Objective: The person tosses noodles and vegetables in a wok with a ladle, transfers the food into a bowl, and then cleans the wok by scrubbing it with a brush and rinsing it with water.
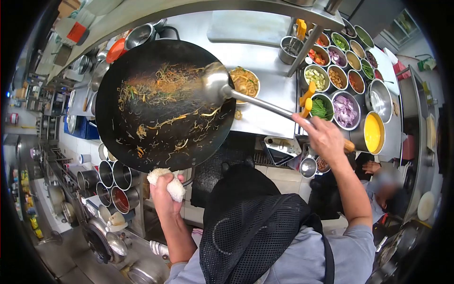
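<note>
Lying mostly in a loose heap toward the far part of the black wok, noodles also trailed in thin strands over its nearer surface. The left hand had its fingers closed on a folded white cloth at the wok's near edge, the rim just beyond those fingers; whether they also gripped a handle under the cloth, one could not tell. Well to the right of the wok, the fingers of the right hand were wrapped around the shaft of a ladle, its wooden end sticking out behind them. The ladle's blurred head hung over the wok's right rim, far from those fingers. Just right of the wok, a bowl of cooked noodles sat on the steel tabletop. Farther right of the wok came sliced onion, chopped greens and a yellow liquid, each in its own container.
</note>
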